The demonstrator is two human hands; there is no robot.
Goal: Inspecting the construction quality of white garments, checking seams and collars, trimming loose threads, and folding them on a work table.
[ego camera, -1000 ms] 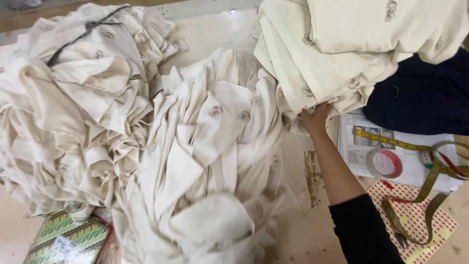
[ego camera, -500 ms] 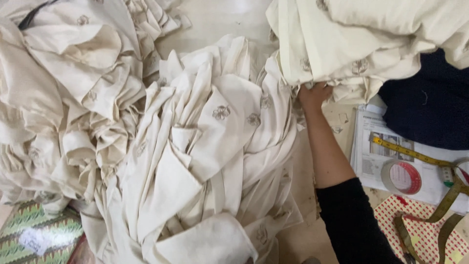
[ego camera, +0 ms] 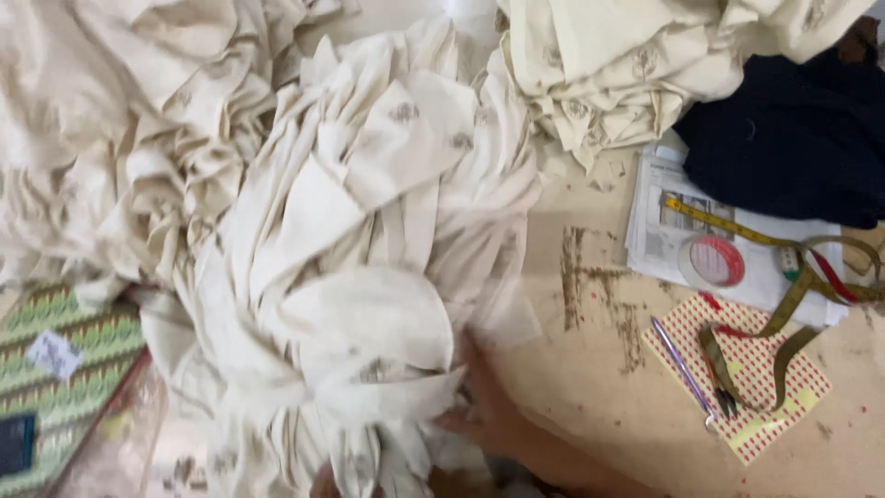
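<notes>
A heap of cream cloth pieces [ego camera: 369,240] with small printed motifs lies in the middle of the table. My right hand [ego camera: 489,406] is at the heap's lower right edge. Its fingers are tucked under the folds and grip the cloth, though the image is blurred there. A sliver of skin at the bottom edge, probably my left hand [ego camera: 323,481], is almost fully hidden under the cloth. A second cream pile [ego camera: 101,138] lies to the left. A third, folded stack [ego camera: 627,65] sits at the top right.
A dark navy fabric [ego camera: 784,148] lies at the right. Below it are papers [ego camera: 737,267], a tape roll [ego camera: 712,261], a yellow measuring tape [ego camera: 728,226], a pen [ego camera: 680,369] and a red-dotted sheet [ego camera: 737,387]. A green patterned box [ego camera: 64,387] sits at the lower left.
My right hand has left the folded stack at the top right and come down to the near edge of the middle heap. The view has shifted closer and downward.
</notes>
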